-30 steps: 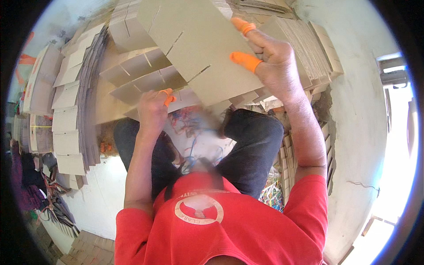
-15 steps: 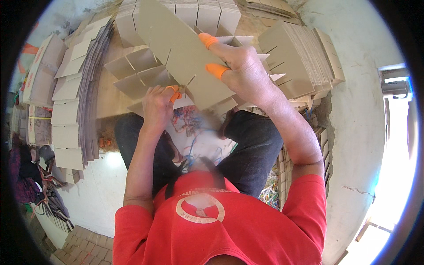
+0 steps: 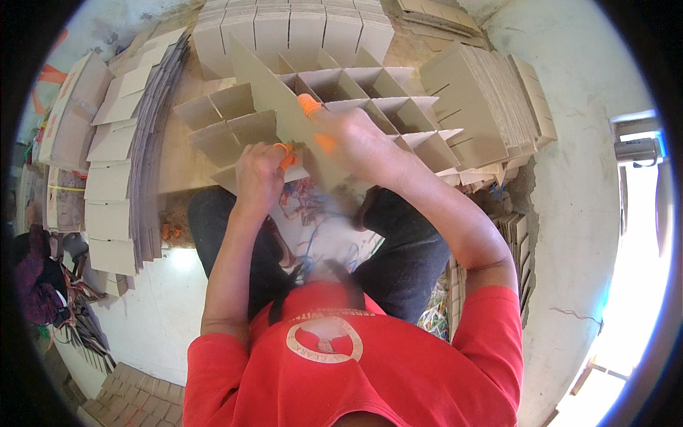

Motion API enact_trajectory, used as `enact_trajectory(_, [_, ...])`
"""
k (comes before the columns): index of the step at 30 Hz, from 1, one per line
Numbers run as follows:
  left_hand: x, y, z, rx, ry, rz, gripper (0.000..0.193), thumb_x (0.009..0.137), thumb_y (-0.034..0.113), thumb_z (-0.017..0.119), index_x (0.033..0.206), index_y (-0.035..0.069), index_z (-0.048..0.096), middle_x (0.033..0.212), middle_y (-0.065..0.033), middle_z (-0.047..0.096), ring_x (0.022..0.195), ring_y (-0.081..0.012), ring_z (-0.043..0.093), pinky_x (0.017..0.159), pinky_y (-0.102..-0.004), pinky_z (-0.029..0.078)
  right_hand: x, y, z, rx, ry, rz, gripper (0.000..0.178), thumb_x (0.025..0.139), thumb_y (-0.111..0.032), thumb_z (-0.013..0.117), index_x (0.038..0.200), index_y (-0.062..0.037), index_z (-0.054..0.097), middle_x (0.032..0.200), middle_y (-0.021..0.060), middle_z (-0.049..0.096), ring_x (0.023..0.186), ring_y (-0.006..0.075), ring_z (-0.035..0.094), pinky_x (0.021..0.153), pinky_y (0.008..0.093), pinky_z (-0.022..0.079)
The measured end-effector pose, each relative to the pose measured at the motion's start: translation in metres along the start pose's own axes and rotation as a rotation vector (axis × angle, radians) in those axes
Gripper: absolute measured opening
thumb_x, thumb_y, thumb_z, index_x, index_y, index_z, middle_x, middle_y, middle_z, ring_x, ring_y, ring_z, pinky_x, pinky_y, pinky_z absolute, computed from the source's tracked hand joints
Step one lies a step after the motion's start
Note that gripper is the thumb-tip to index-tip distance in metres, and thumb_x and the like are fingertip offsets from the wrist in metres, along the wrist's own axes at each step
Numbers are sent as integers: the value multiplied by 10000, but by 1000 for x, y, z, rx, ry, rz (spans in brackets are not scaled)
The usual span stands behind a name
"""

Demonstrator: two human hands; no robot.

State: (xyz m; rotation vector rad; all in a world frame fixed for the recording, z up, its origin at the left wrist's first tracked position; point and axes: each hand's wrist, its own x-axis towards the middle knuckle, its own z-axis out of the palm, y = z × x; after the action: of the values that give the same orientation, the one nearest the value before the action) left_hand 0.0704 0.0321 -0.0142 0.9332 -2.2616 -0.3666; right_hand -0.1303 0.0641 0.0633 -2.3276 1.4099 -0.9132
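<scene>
A long slotted cardboard divider strip [image 3: 267, 85] stands on edge, slanting from the far left toward me. My right hand [image 3: 356, 142], with orange finger covers on thumb and forefinger, grips its right side; the hand is slightly blurred. The strip sits among the crossed pieces of a cardboard divider grid [image 3: 384, 103], with open cells on both sides of it. My left hand [image 3: 260, 174], also with orange finger covers, is closed at the grid's near edge, pinching the end of a cardboard piece beside the strip's near end. Its fingertips are partly hidden.
Slotted cardboard sheets are stacked at the far side [image 3: 306, 32], the right [image 3: 466, 99] and the left [image 3: 114, 185]. Cardboard boxes [image 3: 75, 114] stand at the far left. A wall [image 3: 562, 213] runs along the right. Coloured strings [image 3: 306, 203] lie between my legs.
My right hand has moved down and left with the strip, which now stands more edge-on and lower into the grid. More grid cells show at right. My left hand has barely moved.
</scene>
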Motion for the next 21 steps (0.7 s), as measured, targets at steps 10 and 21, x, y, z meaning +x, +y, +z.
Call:
enact_trajectory(10, [4, -3, 0, 22, -28, -12, 168, 694, -9, 692, 850, 54, 686, 731, -117, 602, 718, -323, 590, 649, -439, 470, 19, -9, 22, -146, -534, 222, 313, 761, -50, 660, 1037, 74, 578, 851, 249, 676, 851, 391, 686, 706, 461, 553])
enact_trajectory(21, [4, 8, -4, -55, 56, 36, 402, 680, 91, 819, 1066, 54, 713, 859, -128, 657, 801, -284, 615, 711, -380, 485, -113, 128, -95, -1009, 265, 498, 459, 807, -164, 658, 1245, -88, 542, 1095, 133, 594, 1043, 329, 570, 827, 441, 497])
